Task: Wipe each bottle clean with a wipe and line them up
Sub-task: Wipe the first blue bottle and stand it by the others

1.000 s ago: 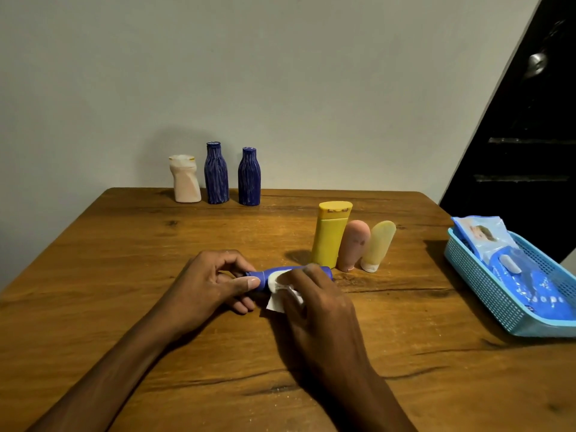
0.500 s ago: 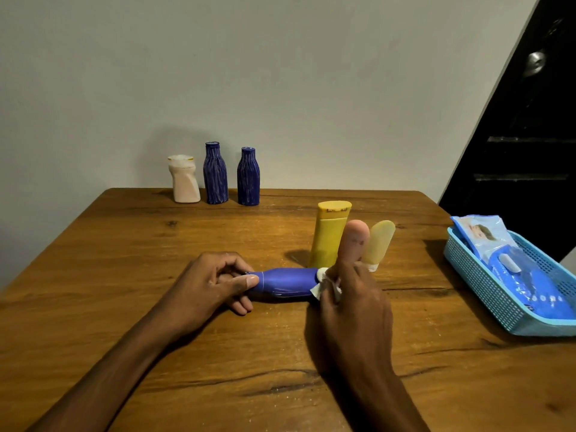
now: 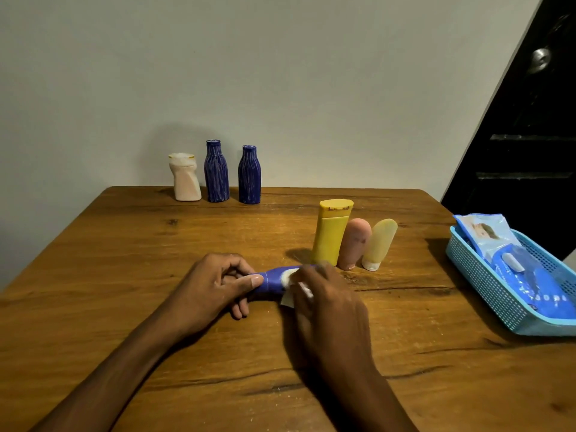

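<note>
A blue plastic bottle [image 3: 274, 283] lies on its side on the brown wooden tabletop [image 3: 124, 275], around the middle and a little toward the near edge. The left hand [image 3: 215, 285] grips its narrow end, thumb laid along the top and fingers [image 3: 240, 308] curled under it. The right hand [image 3: 324, 307] covers the other end and presses a crumpled white wipe [image 3: 291, 286] against the bottle's body, its fingers bent around the wipe.

Just beyond the right hand, toward the far edge, three containers stand close together: a yellow plastic bottle with a flat cap [image 3: 332, 232], a pink rounded tube [image 3: 355, 243] standing on its cap, and a pale yellow tube with a white cap [image 3: 378, 243], also cap down and leaning slightly.

At the far edge, left of centre and near the wall, stand a cream-white squat bottle [image 3: 184, 177] and two dark blue ribbed bottles [image 3: 216, 171] [image 3: 249, 174], upright in a row with small gaps between them.

At the right edge sits a light blue perforated plastic basket [image 3: 486, 285] holding blue packs of wipes [image 3: 530, 275]
</note>
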